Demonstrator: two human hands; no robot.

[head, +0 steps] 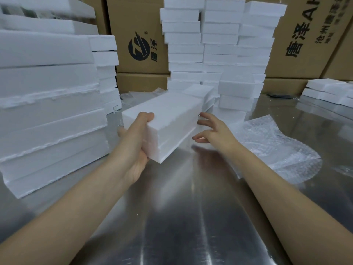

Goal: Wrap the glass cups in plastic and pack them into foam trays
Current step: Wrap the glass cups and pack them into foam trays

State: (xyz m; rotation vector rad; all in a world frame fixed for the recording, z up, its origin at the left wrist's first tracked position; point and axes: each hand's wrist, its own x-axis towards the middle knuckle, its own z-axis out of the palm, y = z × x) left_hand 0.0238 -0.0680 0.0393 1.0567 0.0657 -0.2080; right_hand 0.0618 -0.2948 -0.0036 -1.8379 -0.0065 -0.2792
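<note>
Foam tray set [168,119]: we log one long white block, seamed along its side like two halves closed together, held lengthwise above the steel table [191,207] at the centre of view. We cannot tell whether its far end rests on anything.

Left hand [133,148]: we note it gripping the block's near end, with the thumb [147,116] laid on the top face and the fingers curled round the left side and underneath.

Right hand [215,132]: we find it just beside the block's right face, fingers [205,115] spread apart and lightly bent, holding nothing. We cannot confirm contact with the foam.

Bubble wrap [271,142]: one crumpled sheet lying on the table, right of the block.

Foam stacks: tall pile [47,92] at left, further columns [219,44] behind.

Cardboard cartons [137,25]: printed, standing along the back.
</note>
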